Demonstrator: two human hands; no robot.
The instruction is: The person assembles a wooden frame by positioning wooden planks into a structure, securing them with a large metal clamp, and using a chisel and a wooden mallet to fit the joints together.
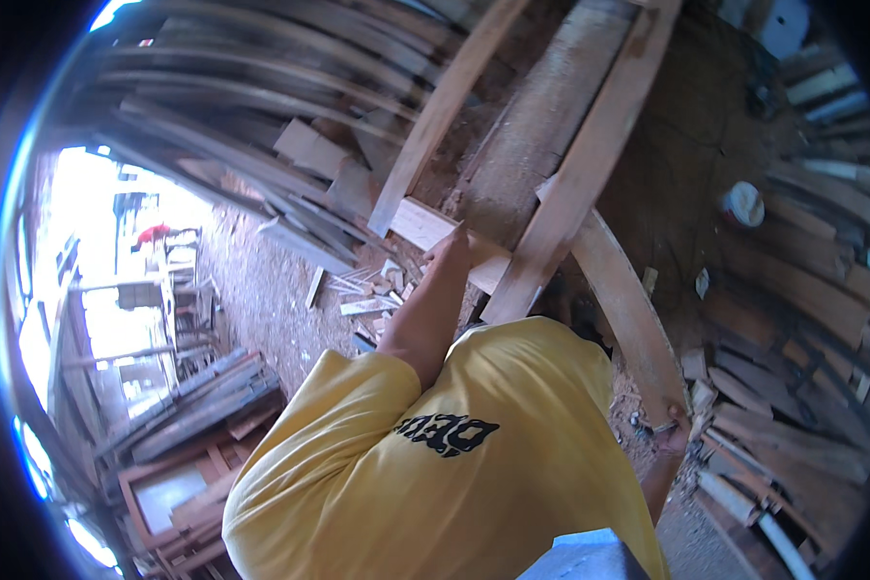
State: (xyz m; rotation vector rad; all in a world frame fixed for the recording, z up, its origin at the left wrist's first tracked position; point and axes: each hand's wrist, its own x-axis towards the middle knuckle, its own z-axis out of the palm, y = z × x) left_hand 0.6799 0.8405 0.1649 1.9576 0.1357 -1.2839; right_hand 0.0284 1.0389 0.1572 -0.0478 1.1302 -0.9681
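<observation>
**Both hands on timber, sawmill floor**

Nearest: my yellow shirt (474, 464) fills the lower frame. My right hand (672, 437) sits low at the right, fingers wrapped around the near end of a curved plank (628, 309); a bracelet shows at the wrist. The plank runs up and left from that grip toward the board pile. It looks long, stiff and fairly heavy, with a rough sawn face, so not slippery but splintery. I judge that holding it by one end alone gives poor leverage; a second grip nearer its middle would balance it.

My left arm reaches straight forward, elbow bent a little. My left hand (449, 246) rests on a pale short board (425, 224). Fingers look flat or lightly curled over its edge; I cannot tell if it actually grips.

Just beyond, a long straight plank (590, 164) leans across, touching the pale board's far end. Offcuts (372, 290) litter the sawdust floor (261, 290). Far back: stacked planks (261, 77), a white round container (744, 203) well apart at right.
</observation>
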